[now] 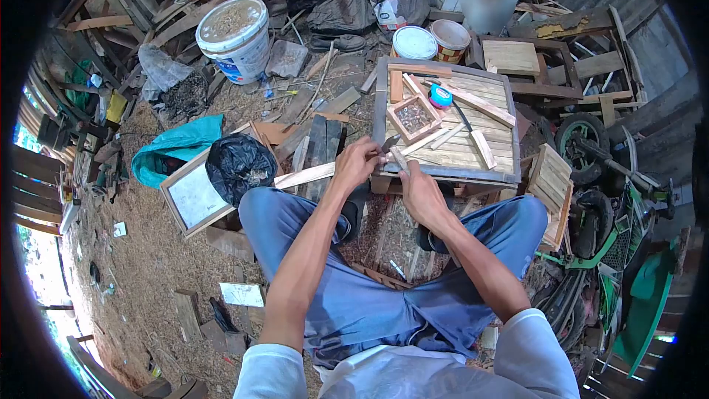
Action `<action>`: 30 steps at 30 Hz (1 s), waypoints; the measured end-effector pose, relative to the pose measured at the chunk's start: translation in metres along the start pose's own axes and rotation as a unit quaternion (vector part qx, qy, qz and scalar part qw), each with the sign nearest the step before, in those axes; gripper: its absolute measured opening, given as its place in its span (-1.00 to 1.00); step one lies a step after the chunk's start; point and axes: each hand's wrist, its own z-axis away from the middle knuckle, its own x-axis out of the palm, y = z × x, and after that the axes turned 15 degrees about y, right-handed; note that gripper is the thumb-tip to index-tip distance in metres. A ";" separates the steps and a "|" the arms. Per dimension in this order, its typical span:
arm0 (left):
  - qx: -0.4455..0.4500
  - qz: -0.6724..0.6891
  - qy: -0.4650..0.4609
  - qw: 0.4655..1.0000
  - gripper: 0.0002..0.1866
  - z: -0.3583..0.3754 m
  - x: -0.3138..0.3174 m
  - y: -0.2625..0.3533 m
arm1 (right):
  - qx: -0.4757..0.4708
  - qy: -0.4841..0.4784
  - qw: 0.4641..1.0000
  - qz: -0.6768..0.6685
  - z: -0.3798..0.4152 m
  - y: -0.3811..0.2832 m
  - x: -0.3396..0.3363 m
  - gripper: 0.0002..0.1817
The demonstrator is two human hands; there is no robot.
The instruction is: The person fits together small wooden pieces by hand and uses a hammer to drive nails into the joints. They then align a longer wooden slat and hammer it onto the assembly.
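Note:
My left hand (357, 163) is closed at the near left corner of a low slatted wooden table (487, 120). A long pale wooden strip (306, 176) runs behind that hand and juts out to the left; the grip appears to be on it. My right hand (423, 193) is closed around a short, light wooden piece (399, 158) at the table's front edge. Between the hands shows a dark, blade-like tip (391, 142), whose other end is hidden. On the tabletop lie a small square wooden frame (414, 118), a blue-and-red round object (440, 96) and several wooden strips.
A white bucket (233, 41) and two smaller tubs, including a white-lidded one (414, 43), stand behind. At left, a black plastic bag (241, 159) rests on a framed panel (196, 196). Right are a wooden box (550, 181) and a green two-wheeler (609, 233). Shavings and offcuts cover the ground.

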 end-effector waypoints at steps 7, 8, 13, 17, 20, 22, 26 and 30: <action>-0.041 -0.014 -0.028 0.999 -0.78 0.000 -0.007 0.010 | -0.001 -0.024 0.999 0.043 0.003 -0.005 -0.002 -0.72; -0.030 -0.007 -0.024 0.999 -0.78 -0.002 -0.006 0.009 | -0.004 -0.014 0.999 0.041 0.002 -0.002 -0.002 -0.72; 0.007 0.014 0.001 1.000 -0.84 0.002 0.001 -0.007 | -0.009 0.032 0.999 0.013 0.001 -0.022 -0.013 -0.75; -0.027 0.036 -0.009 0.999 -0.85 -0.002 0.004 -0.010 | -0.027 -0.014 0.999 0.044 0.001 0.005 0.006 -0.74; -0.024 0.028 -0.014 0.999 -0.84 0.001 -0.001 -0.006 | 0.005 -0.013 0.999 0.041 -0.002 -0.005 -0.002 -0.74; -0.039 0.013 -0.020 0.999 -0.84 0.000 -0.003 -0.001 | 0.005 0.020 1.000 0.018 -0.003 -0.008 -0.005 -0.75; 0.004 0.023 -0.008 1.000 -0.79 0.001 -0.003 -0.006 | 0.037 0.044 0.998 -0.029 -0.007 -0.004 -0.012 -0.77; 0.053 0.042 -0.016 0.998 -0.71 0.004 -0.004 -0.018 | 0.008 0.070 0.996 -0.052 -0.004 0.005 -0.014 -0.73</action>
